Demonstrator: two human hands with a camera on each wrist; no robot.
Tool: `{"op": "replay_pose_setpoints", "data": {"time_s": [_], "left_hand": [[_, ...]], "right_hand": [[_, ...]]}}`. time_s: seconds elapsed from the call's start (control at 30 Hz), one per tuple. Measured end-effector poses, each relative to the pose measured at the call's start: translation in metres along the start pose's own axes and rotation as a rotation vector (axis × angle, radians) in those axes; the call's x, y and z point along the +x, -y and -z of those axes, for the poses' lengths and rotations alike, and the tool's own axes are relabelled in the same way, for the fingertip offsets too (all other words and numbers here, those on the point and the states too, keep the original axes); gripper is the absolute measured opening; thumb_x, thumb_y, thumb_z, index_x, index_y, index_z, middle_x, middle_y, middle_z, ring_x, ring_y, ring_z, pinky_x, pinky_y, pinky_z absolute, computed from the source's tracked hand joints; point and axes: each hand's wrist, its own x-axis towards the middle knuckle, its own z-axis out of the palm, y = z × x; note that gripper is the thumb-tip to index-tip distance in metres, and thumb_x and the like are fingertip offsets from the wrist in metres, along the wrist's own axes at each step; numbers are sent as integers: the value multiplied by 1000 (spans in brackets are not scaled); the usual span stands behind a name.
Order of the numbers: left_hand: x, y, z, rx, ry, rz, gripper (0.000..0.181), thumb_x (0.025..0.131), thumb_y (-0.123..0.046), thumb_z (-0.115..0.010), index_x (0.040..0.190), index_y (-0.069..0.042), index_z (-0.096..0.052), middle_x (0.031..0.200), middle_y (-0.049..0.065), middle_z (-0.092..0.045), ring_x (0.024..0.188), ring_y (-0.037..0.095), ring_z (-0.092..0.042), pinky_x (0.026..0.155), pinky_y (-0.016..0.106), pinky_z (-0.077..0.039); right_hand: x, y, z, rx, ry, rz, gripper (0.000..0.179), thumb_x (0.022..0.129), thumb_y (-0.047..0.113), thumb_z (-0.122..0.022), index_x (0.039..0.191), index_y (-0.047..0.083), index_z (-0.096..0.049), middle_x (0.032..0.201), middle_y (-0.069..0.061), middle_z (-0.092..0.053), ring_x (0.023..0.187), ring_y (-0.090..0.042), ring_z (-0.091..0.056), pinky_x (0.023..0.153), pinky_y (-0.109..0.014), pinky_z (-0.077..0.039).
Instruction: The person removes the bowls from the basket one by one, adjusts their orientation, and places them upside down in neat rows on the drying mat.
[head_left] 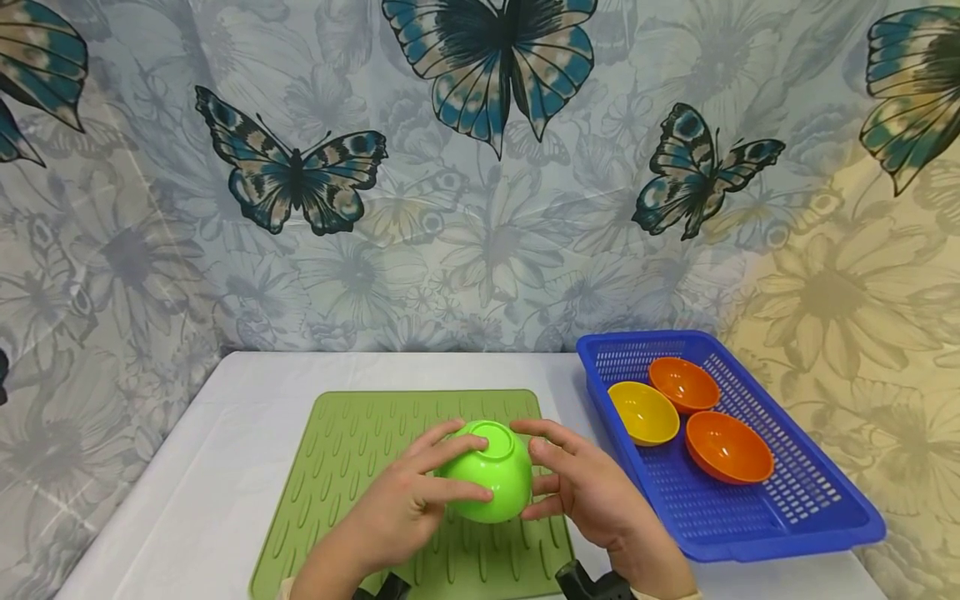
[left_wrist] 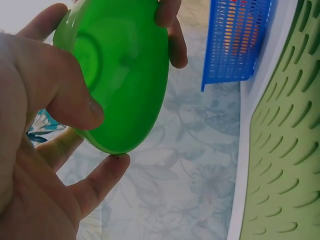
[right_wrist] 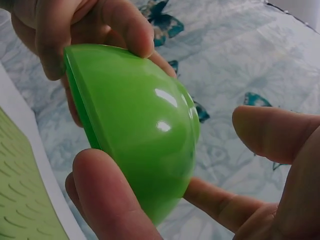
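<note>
A bright green bowl (head_left: 491, 487) is held above the green ridged mat (head_left: 337, 467), its ringed base turned upward in the head view. My left hand (head_left: 408, 492) grips it from the left. In the left wrist view, the left thumb (left_wrist: 75, 95) lies on the inner side and other fingers are outside. On its right side my right hand (head_left: 585, 487) has its fingers spread. In the right wrist view, some right fingers (right_wrist: 107, 195) overlap or touch the green bowl (right_wrist: 135, 115), while another digit stands apart from it.
A blue perforated basket (head_left: 817, 521) stands to the right. It holds a yellow bowl (head_left: 643, 414) and two orange bowls, one at the back (head_left: 684, 385) and one nearer (head_left: 729, 447). White cloth (head_left: 187, 467) covers the table, and a butterfly-print curtain (head_left: 495, 250) hangs behind.
</note>
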Motion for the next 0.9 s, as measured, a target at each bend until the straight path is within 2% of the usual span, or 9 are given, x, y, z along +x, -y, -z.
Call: {"op": "replay_pose_setpoints", "data": {"time_s": [0.37,0.77,0.83,0.9], "left_hand": [[3,-6,-7,42,16,-27,55,69,11,-64,98,-34,-72,135,-7,-48,129,33,-35,95,50,-39],[3,-6,-8,90,42,-59,61,63,13,-62,99,-34,-73,139,-5,-45,130,33,-33,94,51,-40],[2,-8,-7,61,72,-27,61,64,11,-62,106,-32,-72,143,-3,-40,132,34,-29,95,52,-39],[1,-11,-7,19,126,47,62,69,5,-63,120,-31,-65,150,-1,-29,135,35,-23,94,53,-39]], "right_hand": [[4,-5,-2,-125,-121,-35,38,98,25,-50,128,6,-39,114,-23,-52,82,-41,-63,59,-47,-54],[6,-8,-6,-219,-193,-26,38,93,27,-58,122,9,-41,108,-24,-55,75,-41,-63,55,-50,-53],[7,-8,-7,-231,-213,-24,38,92,25,-59,122,9,-42,107,-24,-55,74,-41,-63,55,-52,-52],[8,-9,-8,-244,-237,-24,38,91,24,-61,121,9,-43,108,-26,-54,74,-40,-62,56,-53,-52]]}}
